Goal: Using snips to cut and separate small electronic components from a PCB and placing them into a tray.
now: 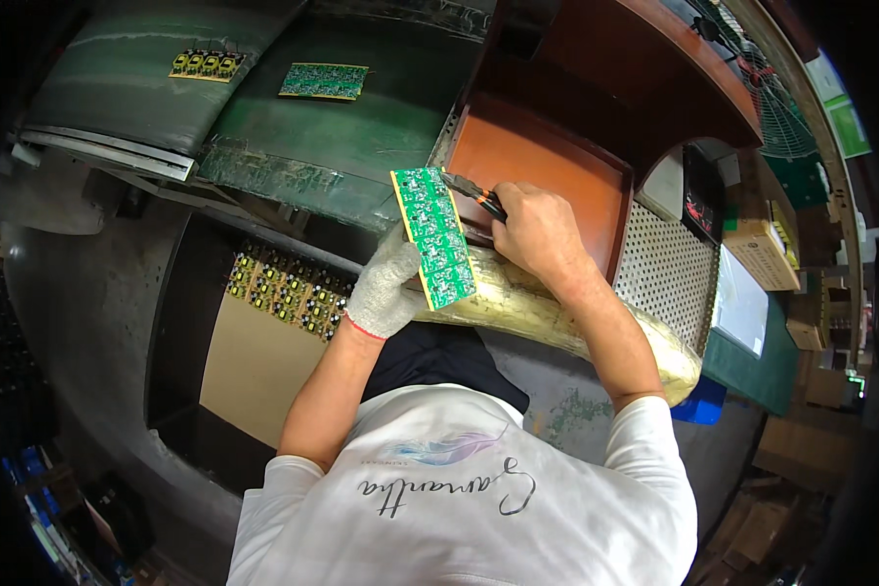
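My left hand [385, 285], in a pale knitted glove with a red cuff edge, grips a green circuit board panel [435, 234] by its left side. The panel has yellowish edge strips, and its soldered face is turned up. My bare right hand [537, 227] is closed around side cutters [474, 191] with black and orange handles. The jaws of the cutters meet the panel's upper right corner; whether they are closed on it I cannot tell. Beneath both hands runs the table's near edge, wrapped in shiny yellowish tape [517, 295].
Another green panel [324, 81] lies on the dark green belt [361, 127]; a board with yellow components [207, 64] lies farther left. A box [263, 376] at lower left holds several populated boards [288, 296]. Right are an orange-brown tray [542, 161], a perforated metal plate [666, 264] and a fan [773, 90].
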Tool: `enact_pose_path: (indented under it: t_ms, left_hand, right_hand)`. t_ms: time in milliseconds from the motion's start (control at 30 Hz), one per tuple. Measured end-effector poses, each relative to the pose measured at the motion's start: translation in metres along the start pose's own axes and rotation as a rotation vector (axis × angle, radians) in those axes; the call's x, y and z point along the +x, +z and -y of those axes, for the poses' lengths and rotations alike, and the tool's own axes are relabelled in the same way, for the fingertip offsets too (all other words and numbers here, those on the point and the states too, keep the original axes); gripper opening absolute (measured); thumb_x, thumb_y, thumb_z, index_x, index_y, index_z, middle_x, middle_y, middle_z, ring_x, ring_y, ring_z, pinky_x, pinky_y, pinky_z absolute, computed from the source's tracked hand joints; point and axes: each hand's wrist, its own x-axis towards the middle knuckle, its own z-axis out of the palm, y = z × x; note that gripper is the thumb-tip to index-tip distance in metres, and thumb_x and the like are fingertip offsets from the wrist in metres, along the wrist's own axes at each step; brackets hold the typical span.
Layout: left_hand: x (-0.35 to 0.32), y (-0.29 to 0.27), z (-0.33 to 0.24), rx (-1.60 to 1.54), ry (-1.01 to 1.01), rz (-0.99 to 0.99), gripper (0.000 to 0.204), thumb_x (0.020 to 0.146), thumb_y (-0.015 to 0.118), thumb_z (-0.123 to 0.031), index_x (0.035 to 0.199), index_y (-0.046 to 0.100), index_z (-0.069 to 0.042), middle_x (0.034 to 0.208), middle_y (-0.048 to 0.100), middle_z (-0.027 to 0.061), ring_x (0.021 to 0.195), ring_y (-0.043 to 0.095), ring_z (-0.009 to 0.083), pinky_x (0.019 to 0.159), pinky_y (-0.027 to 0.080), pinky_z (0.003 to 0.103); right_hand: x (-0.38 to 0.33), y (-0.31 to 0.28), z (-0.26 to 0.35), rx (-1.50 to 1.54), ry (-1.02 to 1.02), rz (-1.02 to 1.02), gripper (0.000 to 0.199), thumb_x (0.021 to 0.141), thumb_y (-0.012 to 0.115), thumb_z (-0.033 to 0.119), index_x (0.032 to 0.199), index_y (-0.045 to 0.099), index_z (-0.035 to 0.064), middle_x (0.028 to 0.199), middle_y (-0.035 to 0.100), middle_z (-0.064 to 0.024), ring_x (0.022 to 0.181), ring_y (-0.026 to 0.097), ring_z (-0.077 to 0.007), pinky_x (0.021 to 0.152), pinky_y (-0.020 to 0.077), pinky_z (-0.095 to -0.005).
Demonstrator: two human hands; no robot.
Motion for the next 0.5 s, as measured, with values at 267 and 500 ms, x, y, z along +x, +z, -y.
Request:
enact_pose_path:
  t_ms: [267,500]
  left_hand:
    - [0.002,-0.015,0.004,0.043,0.017,0.070,0.078,0.100,0.081,-0.039,0.163,0.048,-0.006,0.145,0.068,0.0108,0.132,0.069,0.0268,0.115,0.056,0.046]
    - [0.002,-0.017,0.004,0.041,0.012,0.082,0.080,0.100,0.082,-0.039,0.163,0.047,-0.005,0.147,0.067,0.0149,0.133,0.069,0.0290,0.115,0.056,0.046]
  right_hand:
    - [-0.005,0.000,0.004,0.030,-0.037,-0.175,0.040,0.081,0.080,0.009,0.120,0.072,0.0015,0.103,0.073,-0.0178,0.103,0.073,-0.0390,0.089,0.0608,-0.0510]
    - [0.002,-0.001,-0.005,0.005,-0.095,-0.162,0.043,0.079,0.080,0.008,0.121,0.072,0.0016,0.104,0.073,-0.0176,0.104,0.073,-0.0387,0.089,0.0608,-0.0506]
